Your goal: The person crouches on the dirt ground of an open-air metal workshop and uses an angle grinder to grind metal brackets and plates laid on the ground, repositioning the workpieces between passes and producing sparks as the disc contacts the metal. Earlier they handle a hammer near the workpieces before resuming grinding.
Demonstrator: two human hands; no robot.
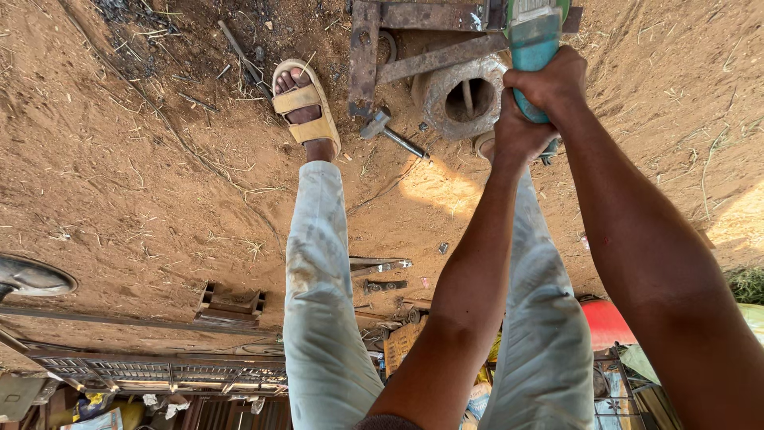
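Note:
Both of my hands grip a teal angle grinder (pixel 532 44) at the top right. My right hand (pixel 551 80) wraps the grinder's body from the right side. Just below it, my left hand (pixel 516 134) closes on the tool's lower end. The grinder points at a rusty metal frame (pixel 364 56) and a round, hollow metal piece (pixel 465 97) lying on the sandy ground. Its disc is out of the picture. My legs in pale trousers run up the middle, and my left foot in a tan sandal (pixel 305 103) stands beside the frame.
A small hammer (pixel 391 133) lies on the dirt between my feet. Scrap metal bars (pixel 380 265) and a channel piece (pixel 232 302) lie behind me. A metal grille (pixel 159 371) and a red container (pixel 605 322) sit along the lower edge.

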